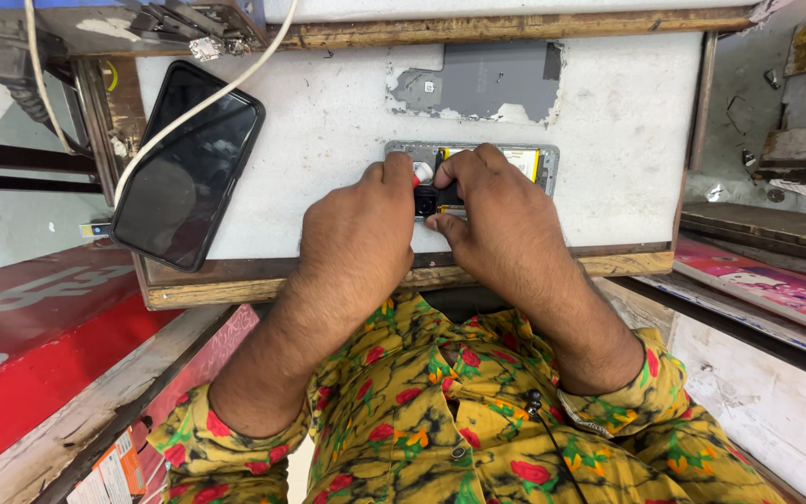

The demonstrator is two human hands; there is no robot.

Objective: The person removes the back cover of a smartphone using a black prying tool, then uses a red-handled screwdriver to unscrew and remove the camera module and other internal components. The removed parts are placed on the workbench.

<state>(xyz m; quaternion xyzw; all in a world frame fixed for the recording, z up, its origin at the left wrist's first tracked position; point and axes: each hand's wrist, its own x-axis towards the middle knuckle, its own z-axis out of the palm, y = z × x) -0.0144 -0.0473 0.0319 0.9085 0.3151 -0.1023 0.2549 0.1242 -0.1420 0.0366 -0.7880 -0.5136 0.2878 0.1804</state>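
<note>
At frame centre, the opened grey phone chassis (515, 159) is pinned by the closed right hand (496, 210) while a red-and-white tool tip (421, 172), pinched in the left hand (356, 233), is best kept steady.

This looks like a small phone-repair workshop. A worn white worktop with a chipped wooden edge (347, 121) carries an opened grey phone body with its innards exposed (478, 168), and beside it a black smartphone lying face up (187, 166) under a white cable (207, 98). Scuffed red painted boards (39, 355) crowd the bench, probably stall fittings.
</note>
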